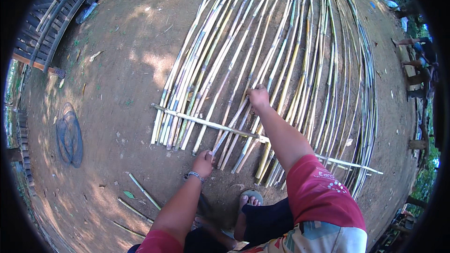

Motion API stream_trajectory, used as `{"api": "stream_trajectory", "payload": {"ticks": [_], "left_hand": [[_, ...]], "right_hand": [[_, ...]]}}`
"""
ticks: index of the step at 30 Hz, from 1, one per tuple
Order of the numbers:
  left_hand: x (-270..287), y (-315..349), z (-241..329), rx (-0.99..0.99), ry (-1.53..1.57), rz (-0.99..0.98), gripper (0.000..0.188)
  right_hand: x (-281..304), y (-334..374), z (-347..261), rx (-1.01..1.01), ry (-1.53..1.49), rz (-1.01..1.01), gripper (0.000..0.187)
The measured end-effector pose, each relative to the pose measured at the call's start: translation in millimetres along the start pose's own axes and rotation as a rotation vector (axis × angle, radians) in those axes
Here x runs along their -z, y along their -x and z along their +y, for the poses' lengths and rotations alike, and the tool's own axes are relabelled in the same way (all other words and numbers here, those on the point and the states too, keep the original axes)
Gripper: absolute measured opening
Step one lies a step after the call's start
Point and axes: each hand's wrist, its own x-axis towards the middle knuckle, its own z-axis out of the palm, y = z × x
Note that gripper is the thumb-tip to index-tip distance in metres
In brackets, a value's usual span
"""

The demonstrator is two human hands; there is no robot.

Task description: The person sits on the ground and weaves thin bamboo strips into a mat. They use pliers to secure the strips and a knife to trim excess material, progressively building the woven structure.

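Many long, thin bamboo poles (290, 65) lie side by side on the ground, fanned out ahead of me. A light bamboo crosspiece (206, 122) runs across their near ends. My left hand (203, 163) is closed round the near end of one bamboo pole (239, 112). Farther up, my right hand (258, 98) is closed on what looks like the same pole, just beyond the crosspiece. Its fingers are partly hidden by the back of the hand. My right forearm covers part of the poles and crosspiece.
Short cut bamboo pieces (144, 191) lie by my left forearm. A dark mesh net (69, 137) rests on the dirt at left. Slatted wooden structure (51, 16) stands far left; wooden posts (416, 79) line the right. My sandalled foot (251, 197) is near the pole ends.
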Motion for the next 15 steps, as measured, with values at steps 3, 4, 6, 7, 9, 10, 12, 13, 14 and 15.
{"api": "stream_trajectory", "payload": {"ticks": [3,4,6,7,9,10,12,13,14,15], "left_hand": [[2.4,4.7,8.3,0.035,0.042,-0.01,0.041],[3.3,4.9,11.3,0.043,0.066,-0.017,0.042],[9.7,12.1,11.5,0.053,0.093,-0.048,0.041],[14.3,9.3,15.9,0.052,0.101,-0.073,0.039],[7.7,9.4,21.1,0.086,0.13,-0.144,0.038],[7.5,10.8,26.5,0.11,0.153,-0.151,0.039],[14.9,9.6,26.6,0.145,0.199,-0.168,0.039],[18.4,8.0,24.0,0.153,0.222,-0.185,0.039],[23.6,7.2,18.8,0.161,0.245,-0.198,0.04],[21.2,4.8,21.6,0.154,0.253,-0.207,0.04]], "right_hand": [[-3.1,9.5,-2.6,0.068,-0.01,0.054,0.057],[-2.8,9.3,-5.9,0.084,0.013,0.031,0.057],[-5.9,16.6,-9.8,0.095,0.102,-0.035,0.056],[-6.2,17.6,-14.1,0.1,0.093,-0.064,0.055],[5.0,-10.1,14.4,0.106,0.078,-0.08,0.053],[4.6,-11.6,18.3,0.136,0.072,-0.068,0.051],[0.6,-7.5,16.4,0.157,0.057,-0.083,0.049],[0.8,-4.4,14.9,0.147,0.052,-0.102,0.049],[-0.2,4.6,10.2,0.143,-0.035,-0.179,0.046],[5.2,-2.8,14.7,0.135,-0.077,-0.208,0.044]]}}
